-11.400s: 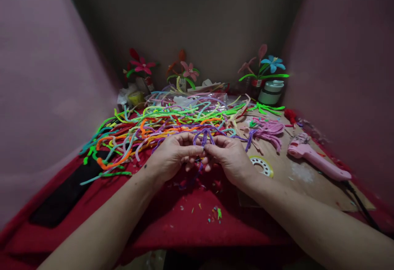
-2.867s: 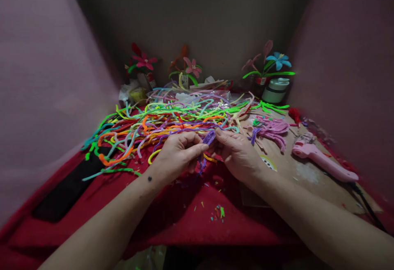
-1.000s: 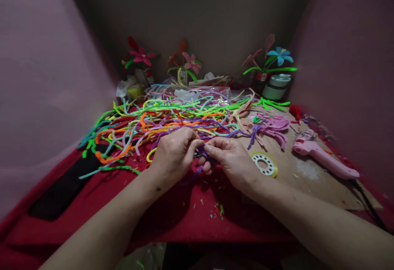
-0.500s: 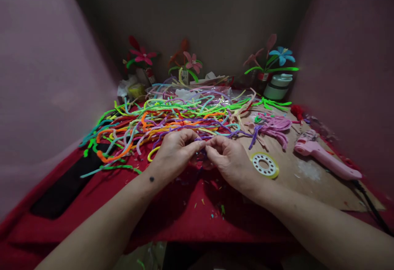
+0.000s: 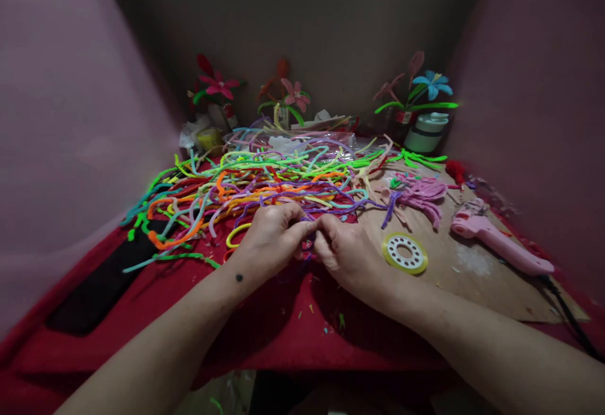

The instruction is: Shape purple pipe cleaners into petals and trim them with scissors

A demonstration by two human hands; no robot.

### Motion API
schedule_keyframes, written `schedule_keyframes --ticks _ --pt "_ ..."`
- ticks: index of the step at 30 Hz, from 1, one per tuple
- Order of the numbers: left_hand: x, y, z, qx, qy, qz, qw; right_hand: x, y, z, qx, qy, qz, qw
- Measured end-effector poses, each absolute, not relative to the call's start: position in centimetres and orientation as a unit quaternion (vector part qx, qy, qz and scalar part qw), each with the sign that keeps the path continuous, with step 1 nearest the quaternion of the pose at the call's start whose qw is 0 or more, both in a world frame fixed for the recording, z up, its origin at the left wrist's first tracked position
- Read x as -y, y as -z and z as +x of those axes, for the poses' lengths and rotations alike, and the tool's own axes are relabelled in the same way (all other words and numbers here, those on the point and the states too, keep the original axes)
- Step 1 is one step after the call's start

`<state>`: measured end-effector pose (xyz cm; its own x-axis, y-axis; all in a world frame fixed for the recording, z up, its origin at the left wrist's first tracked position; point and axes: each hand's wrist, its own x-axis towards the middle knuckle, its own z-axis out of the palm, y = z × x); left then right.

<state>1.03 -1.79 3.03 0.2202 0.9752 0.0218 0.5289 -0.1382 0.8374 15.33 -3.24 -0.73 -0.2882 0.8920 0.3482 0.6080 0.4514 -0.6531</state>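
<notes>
1. The left hand (image 5: 271, 238) and right hand (image 5: 352, 256) meet, both pinched on a purple fuzzy piece (image 5: 307, 255).
2. That piece sits right inside the grip, mostly hidden from me by the hands.
3. Beyond the grip sprawls a heap of coloured fuzzy stems (image 5: 278, 180); just right of the grip lies a tape roll (image 5: 418, 255).

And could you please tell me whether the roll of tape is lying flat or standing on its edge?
Lying flat: the roll of tape rests on the cardboard, its white, holed face turned upward.
</notes>
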Motion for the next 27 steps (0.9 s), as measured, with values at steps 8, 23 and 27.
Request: schedule_keyframes --ticks 8,23,27 --pt "1.5 -3.4 0.9 -0.522 -0.31 0.671 0.426 2.8 0.0 15.4 0.737 -0.285 -0.478 0.384" --pt "1.1 -4.1 0.2 -0.517 -0.289 0.698 0.402 2.6 -1.0 15.2 0.557 -0.62 -0.42 0.358" --pt "1.1 -4.2 0.2 -0.504 -0.283 0.705 0.412 2.5 -0.8 15.3 0.526 -0.657 -0.424 0.335"
